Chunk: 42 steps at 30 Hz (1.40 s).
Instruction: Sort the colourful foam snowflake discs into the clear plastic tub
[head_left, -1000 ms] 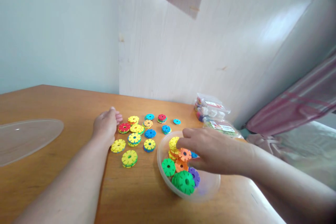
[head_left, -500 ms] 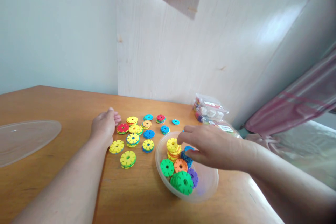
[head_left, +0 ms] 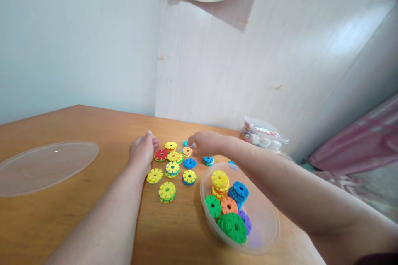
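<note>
My right hand [head_left: 204,144] reaches over the bowl to the back of the scattered interlocking discs, its fingertips closed at the edge of a blue disc [head_left: 186,143]. My left hand [head_left: 143,150] rests on its side on the table, fingers loosely curled with nothing visible in them, beside a red notched disc [head_left: 161,155]. Several small stacks lie between the hands and nearer me, among them yellow discs [head_left: 167,191], an orange disc [head_left: 187,151] and a blue disc [head_left: 189,163]. The clear plastic bowl [head_left: 271,232] holds yellow, blue, orange, green and purple discs.
A clear oval lid [head_left: 62,165] lies on the wooden table [head_left: 174,232] at the left. Clear plastic boxes [head_left: 264,134] are stacked at the back right, near a pink curtain [head_left: 357,140]. Behind the table rises a wall [head_left: 199,70].
My right hand has moved from above the bowl leftward and away to a blue disc. My left hand stays beside the red disc. The view has shifted, so everything sits further right.
</note>
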{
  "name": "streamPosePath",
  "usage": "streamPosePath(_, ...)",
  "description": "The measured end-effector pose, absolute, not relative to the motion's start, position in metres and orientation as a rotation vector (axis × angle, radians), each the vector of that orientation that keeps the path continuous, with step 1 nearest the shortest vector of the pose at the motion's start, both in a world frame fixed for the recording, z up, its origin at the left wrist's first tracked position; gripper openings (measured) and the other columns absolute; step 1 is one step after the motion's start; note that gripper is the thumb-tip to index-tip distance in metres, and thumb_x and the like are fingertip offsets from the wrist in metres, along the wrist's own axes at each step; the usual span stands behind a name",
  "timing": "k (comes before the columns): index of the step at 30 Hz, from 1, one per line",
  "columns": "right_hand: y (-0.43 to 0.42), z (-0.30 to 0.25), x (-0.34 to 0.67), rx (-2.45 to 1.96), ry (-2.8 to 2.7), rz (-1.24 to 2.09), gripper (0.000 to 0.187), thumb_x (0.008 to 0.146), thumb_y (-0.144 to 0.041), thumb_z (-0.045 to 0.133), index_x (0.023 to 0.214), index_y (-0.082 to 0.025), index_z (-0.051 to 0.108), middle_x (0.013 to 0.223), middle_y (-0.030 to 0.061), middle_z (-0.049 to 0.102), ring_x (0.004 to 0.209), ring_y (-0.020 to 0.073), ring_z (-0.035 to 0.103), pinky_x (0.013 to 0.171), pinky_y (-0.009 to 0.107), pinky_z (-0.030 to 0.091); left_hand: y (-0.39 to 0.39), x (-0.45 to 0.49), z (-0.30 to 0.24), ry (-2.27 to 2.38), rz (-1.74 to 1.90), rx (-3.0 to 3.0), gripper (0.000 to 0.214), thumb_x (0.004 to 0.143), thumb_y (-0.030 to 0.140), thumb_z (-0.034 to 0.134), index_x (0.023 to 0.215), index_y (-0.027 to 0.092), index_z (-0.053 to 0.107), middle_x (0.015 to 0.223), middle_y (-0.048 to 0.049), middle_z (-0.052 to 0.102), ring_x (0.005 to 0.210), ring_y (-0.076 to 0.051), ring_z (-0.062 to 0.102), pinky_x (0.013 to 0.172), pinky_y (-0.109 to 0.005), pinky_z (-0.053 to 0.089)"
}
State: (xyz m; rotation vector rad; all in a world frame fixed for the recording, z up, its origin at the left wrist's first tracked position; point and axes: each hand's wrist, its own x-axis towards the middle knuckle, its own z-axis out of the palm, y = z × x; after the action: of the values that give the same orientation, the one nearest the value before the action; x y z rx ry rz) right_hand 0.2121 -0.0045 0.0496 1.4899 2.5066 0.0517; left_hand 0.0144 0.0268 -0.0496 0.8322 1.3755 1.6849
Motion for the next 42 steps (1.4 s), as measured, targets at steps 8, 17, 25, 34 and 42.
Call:
streamPosePath(8, 0.016, 0.038, 0.191, 1.364, 2.429, 0.138, 0.051, 0.077, -0.036, 0.068, 0.127, -0.026, 0.064, 0.121, 0.0118, 0.068, 0.108, 0.0268, 0.064, 0.076, 0.032, 0.048, 0.027, 0.014, -0.051, 1.399, 1.676, 0.865, 0.029, 0.084, 0.042, 0.053, 0.077, 0.015, 0.062, 0.073, -0.0083, 0.069, 0.063, -0.017, 0.066, 0.068, -0.032, 0.054)
streamPosePath(17, 0.003, 0.054, 0.202, 1.385, 2.538, 0.158, 0.046, 0.08, -0.035, 0.061, 0.123, -0.02, 0.065, 0.114, 0.0138, 0.068, 0.097, 0.0263, 0.064, 0.069, 0.033, 0.045, 0.028, 0.015, -0.052, 1.39, 1.689, 0.866, 0.03, 0.084, 0.042, 0.054, 0.076, 0.014, 0.062, 0.073, -0.0082, 0.068, 0.061, -0.017, 0.065, 0.065, -0.03, 0.053)
streamPosePath(25, -0.101, 0.092, 0.249, 1.416, 2.765, 0.192, 0.035, 0.089, -0.033, 0.054, 0.121, -0.023, 0.062, 0.108, 0.0065, 0.064, 0.087, 0.0182, 0.06, 0.067, 0.029, 0.037, 0.028, 0.015, -0.05, 1.403, 1.672, 0.879, 0.026, 0.085, 0.037, 0.053, 0.076, 0.014, 0.061, 0.072, -0.0072, 0.067, 0.062, -0.015, 0.064, 0.059, -0.025, 0.049)
streamPosePath(34, -0.167, 0.076, 0.286, 1.417, 2.646, 0.16, 0.02, 0.091, -0.031, 0.055, 0.106, -0.025, 0.065, 0.094, 0.0039, 0.061, 0.074, 0.0159, 0.057, 0.057, 0.029, 0.029, 0.032, 0.013, -0.051, 1.413, 1.667, 0.89, 0.026, 0.084, 0.038, 0.053, 0.075, 0.015, 0.061, 0.072, -0.007, 0.067, 0.063, -0.015, 0.065, 0.061, -0.026, 0.051)
streamPosePath(42, -0.173, 0.067, 0.288, 1.383, 2.635, 0.117, 0.024, 0.085, -0.029, 0.06, 0.108, -0.024, 0.064, 0.101, 0.0046, 0.063, 0.08, 0.0178, 0.058, 0.063, 0.029, 0.034, 0.029, 0.013, -0.049, 1.391, 1.675, 0.874, 0.024, 0.085, 0.036, 0.054, 0.074, 0.015, 0.061, 0.072, -0.0067, 0.067, 0.063, -0.015, 0.065, 0.062, -0.026, 0.052)
